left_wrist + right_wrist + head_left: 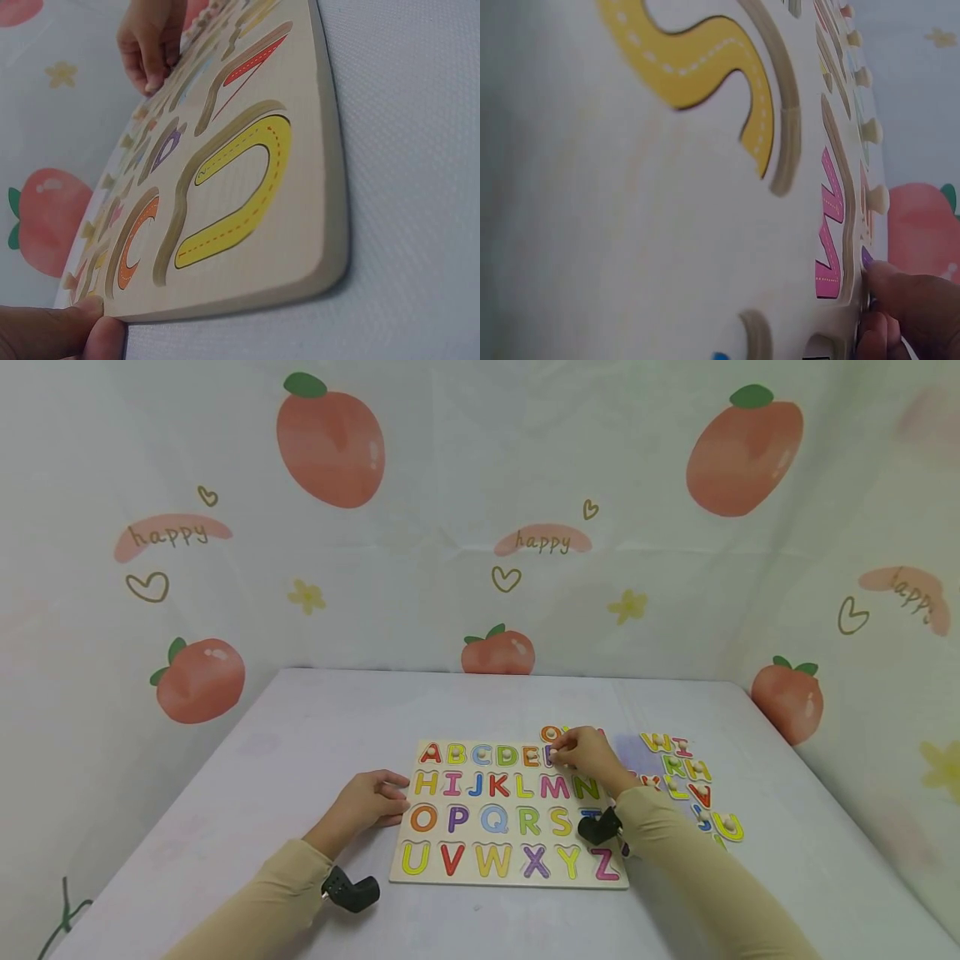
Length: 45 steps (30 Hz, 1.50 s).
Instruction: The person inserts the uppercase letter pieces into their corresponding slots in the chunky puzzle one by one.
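A wooden alphabet puzzle board point(510, 862) lies flat in front of me. Its top row holds pegged letters, among them a red A point(431, 753) and an orange E point(531, 756). Just right of the E, my right hand point(588, 756) pinches a purple letter F piece point(550, 755) over the board's top row; the fingers cover much of it. In the right wrist view only a purple sliver shows beneath the thumb. My left hand point(367, 804) grips the board's left edge, thumb and a finger point(111, 337) at the rim in the left wrist view.
Loose pegged letters lie right of the board, among them a yellow W point(656, 742), a red V point(700, 794) and a yellow U point(727, 827). An orange O point(551, 734) sits behind the board's top edge, with more pieces partly hidden by my right hand.
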Tool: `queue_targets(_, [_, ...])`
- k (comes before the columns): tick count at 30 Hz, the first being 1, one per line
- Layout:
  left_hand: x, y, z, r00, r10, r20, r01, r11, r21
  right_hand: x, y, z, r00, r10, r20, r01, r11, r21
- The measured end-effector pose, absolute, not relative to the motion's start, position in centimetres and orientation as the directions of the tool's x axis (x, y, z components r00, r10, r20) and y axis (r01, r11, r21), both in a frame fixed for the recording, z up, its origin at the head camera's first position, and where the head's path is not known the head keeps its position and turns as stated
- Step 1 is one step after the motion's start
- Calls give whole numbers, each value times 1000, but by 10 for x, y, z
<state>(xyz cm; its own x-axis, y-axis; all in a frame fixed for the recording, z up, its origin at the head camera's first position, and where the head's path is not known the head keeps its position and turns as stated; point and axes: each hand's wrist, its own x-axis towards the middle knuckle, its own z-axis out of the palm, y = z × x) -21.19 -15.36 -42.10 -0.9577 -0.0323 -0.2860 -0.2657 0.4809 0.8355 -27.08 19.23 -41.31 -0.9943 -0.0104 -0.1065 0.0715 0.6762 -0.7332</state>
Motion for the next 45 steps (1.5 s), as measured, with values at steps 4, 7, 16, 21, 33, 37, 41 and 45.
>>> queue_targets(4, [-212,-154,-420,-958,-31,-286,-264,490,831,-271,191,-412,-992,-1,-130,95,677,-730])
queue_targets(7, [-211,-154,-420,-958,-28,-284,-259,500,826,-272,191,-411,-991,-9,-132,91,679,-728])
queue_targets(16, [-210,-156,-419,-963,-12,-270,-241,483,842,-273,189,-410,-992,-29,-125,67,712,-699])
queue_targets(21, [-209,-155,-419,-962,-17,-274,-248,486,838,-273,189,-409,-991,-36,-126,61,723,-688])
queue_targets(33, [-208,-155,-418,-960,-16,-280,-252,489,835,-264,203,-385,-994,-58,-92,33,643,-765])
queue_targets(37, [-209,-155,-418,-958,-16,-286,-257,486,835,-264,218,-376,-998,-44,-54,15,618,-786])
queue_targets(41, [-209,-156,-418,-959,-17,-283,-255,490,833,-260,234,-371,-998,-60,-27,-16,612,-791])
queue_targets(45, [-209,-156,-418,-959,-14,-282,-253,489,835,-254,251,-372,-998,-68,-7,-37,629,-777])
